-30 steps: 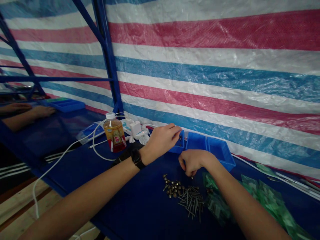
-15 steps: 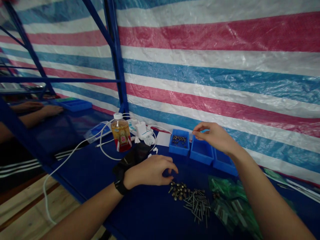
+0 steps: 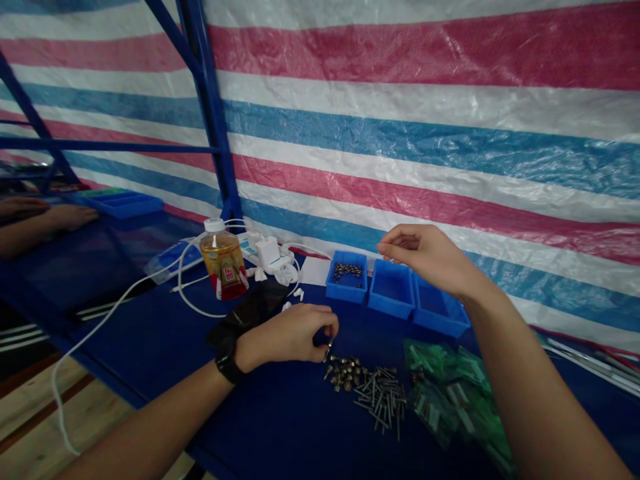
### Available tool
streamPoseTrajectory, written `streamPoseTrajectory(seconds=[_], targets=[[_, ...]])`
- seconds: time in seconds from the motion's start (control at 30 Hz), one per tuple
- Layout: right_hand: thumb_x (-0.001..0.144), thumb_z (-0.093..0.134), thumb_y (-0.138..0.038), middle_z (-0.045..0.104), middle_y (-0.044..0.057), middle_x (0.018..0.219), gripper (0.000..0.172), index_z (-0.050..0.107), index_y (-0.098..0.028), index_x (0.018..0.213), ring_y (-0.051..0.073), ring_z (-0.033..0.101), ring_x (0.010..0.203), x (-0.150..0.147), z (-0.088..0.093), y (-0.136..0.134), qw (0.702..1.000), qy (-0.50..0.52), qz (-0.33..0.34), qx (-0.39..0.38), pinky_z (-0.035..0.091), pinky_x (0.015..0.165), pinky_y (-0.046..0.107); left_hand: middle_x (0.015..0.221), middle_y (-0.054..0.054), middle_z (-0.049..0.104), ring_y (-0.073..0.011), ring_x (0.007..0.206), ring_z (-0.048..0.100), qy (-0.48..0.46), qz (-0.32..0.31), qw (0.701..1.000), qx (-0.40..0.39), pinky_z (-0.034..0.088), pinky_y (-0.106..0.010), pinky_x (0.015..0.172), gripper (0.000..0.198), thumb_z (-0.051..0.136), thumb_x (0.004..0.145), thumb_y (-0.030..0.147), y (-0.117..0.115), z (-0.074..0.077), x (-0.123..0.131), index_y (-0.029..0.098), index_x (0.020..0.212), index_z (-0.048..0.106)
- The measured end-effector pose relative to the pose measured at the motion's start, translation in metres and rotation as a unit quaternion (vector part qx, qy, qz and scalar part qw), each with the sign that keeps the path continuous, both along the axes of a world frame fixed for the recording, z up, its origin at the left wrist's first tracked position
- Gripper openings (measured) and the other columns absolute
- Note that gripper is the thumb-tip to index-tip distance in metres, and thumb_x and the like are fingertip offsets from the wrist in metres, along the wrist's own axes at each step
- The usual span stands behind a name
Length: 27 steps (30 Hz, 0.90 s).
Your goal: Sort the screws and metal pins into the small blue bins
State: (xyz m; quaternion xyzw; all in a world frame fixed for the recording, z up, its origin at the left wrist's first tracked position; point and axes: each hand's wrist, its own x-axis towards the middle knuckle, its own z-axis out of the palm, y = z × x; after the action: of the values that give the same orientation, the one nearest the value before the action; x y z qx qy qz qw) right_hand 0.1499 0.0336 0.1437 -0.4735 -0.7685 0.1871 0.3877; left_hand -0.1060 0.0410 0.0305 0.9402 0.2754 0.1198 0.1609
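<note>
Head view: left fingers (image 3: 325, 332) pinch fastener (image 3: 329, 351) by rivets (image 3: 343, 373); right fingers (image 3: 395, 233) narrow over bins (image 3: 387, 308)

Left hand (image 3: 285, 337) pinches a small fastener (image 3: 329, 351); right hand (image 3: 425, 257) hovers over blue bins (image 3: 391, 311).

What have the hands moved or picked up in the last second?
The left hand moved from the left blue bin toward the brass studs and now pinches a small metal piece. The right hand rose from the pile to above the bins. The nails stayed put.
</note>
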Motion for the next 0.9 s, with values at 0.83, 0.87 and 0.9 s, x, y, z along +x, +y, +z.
streamPoseTrajectory(seconds=[0.83,0.87,0.9], targets=[[0.083,0.069,-0.038,0.075,0.004,0.091,0.028,0.072,-0.023,0.107,0.020,0.070,0.079,0.042,0.015,-0.016,0.978,-0.115,0.095,-0.150,0.053,0.070,0.032,0.089,0.002,0.071,-0.0132,0.075,0.065,0.069,-0.040,0.996,-0.025,0.044,-0.020,0.069,0.029,0.070,0.078,0.021,0.000,0.029,-0.002,0.025,0.108,0.072],[0.083,0.069,-0.038,0.076,0.004,0.095,0.030,0.072,-0.024,0.109,0.021,0.070,0.082,0.039,0.016,-0.020,0.975,-0.126,0.101,-0.151,0.053,0.071,0.032,0.089,0.002,0.070,-0.0133,0.077,0.065,0.065,-0.041,0.997,-0.030,0.044,-0.020,0.069,0.028,0.069,0.078,0.019,-0.002,0.023,-0.003,0.024,0.106,0.072],[0.084,0.067,-0.038,0.076,0.004,0.097,0.030,0.072,-0.025,0.111,0.021,0.070,0.085,0.037,0.015,-0.025,0.975,-0.135,0.099,-0.143,0.053,0.072,0.032,0.089,0.002,0.070,-0.0132,0.078,0.065,0.060,-0.042,0.997,-0.033,0.044,-0.020,0.070,0.027,0.068,0.078,0.017,-0.003,0.017,-0.003,0.024,0.103,0.072]])
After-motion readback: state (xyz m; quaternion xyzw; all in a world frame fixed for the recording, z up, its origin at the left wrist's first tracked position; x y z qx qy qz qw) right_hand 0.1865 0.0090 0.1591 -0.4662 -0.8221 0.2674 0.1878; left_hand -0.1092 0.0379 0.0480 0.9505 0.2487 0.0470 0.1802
